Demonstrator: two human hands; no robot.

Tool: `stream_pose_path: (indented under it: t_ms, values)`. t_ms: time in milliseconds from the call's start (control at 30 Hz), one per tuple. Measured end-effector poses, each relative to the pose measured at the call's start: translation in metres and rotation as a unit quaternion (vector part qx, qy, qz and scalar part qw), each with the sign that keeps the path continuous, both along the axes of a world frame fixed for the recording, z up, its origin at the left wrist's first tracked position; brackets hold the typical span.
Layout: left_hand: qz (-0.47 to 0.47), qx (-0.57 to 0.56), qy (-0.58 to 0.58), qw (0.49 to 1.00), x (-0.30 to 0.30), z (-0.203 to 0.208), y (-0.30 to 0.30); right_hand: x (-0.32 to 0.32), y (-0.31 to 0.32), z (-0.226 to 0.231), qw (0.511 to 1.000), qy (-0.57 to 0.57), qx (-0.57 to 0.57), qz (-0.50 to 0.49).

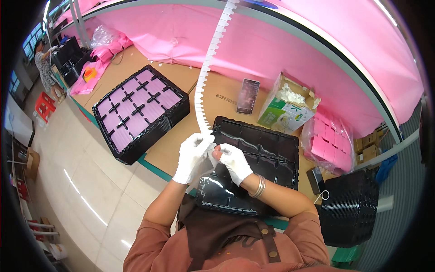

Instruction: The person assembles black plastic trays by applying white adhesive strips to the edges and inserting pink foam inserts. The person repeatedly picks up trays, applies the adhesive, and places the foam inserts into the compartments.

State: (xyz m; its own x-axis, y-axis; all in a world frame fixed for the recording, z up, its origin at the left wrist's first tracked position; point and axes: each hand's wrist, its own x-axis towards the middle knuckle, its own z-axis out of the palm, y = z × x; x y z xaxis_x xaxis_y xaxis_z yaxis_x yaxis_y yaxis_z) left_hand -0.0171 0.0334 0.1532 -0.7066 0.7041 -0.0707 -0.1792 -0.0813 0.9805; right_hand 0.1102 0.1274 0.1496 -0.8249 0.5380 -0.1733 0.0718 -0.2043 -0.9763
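Note:
A long white strip with notches along one edge runs down from the overhead rail to my hands. My left hand, in a white glove, is closed on this strip, its fingertips pinched together. Close beside it, my right hand is closed too, its glove leaving the thumb and a fingertip bare. Those bare tips press on the strip's lower part, which hangs between both hands. Exactly how the fingers grip it is partly hidden. Beneath my hands lies a glossy black plastic tray with shallow compartments.
At left stands a stack of black trays with lilac sheets. Behind the work area are a phone and an open carton with white scraps. Bagged pink blocks and more black trays sit right. A person is far left.

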Motion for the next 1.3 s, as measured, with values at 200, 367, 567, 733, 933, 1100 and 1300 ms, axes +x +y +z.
stream_pose_path:
  t_ms: [200,367,567,733,933,1100,1300]
  values:
    - [-0.034,0.008,0.125,0.992,-0.005,-0.017,-0.009,-0.004,-0.005,-0.003,0.998,-0.002,0.028,-0.049]
    - [-0.007,-0.020,-0.108,0.994,-0.016,-0.018,-0.007,-0.008,-0.015,0.005,0.896,0.117,0.410,-0.123]
    - [0.087,-0.050,-0.107,0.989,-0.044,-0.039,-0.034,-0.029,0.104,0.006,0.950,-0.025,0.308,-0.052]
    - [0.076,-0.058,-0.091,0.991,-0.042,-0.049,-0.039,-0.044,0.141,-0.033,0.849,-0.149,0.498,0.091]
    - [0.076,-0.051,-0.106,0.990,-0.035,-0.051,-0.044,-0.058,0.115,-0.041,0.800,-0.241,0.549,0.014]
    - [0.061,-0.058,-0.101,0.991,-0.030,-0.049,-0.041,-0.061,0.113,-0.038,0.814,-0.260,0.520,0.010]
    - [0.057,-0.058,-0.108,0.991,-0.025,-0.039,-0.036,-0.049,0.115,-0.040,0.814,-0.178,0.552,-0.037]
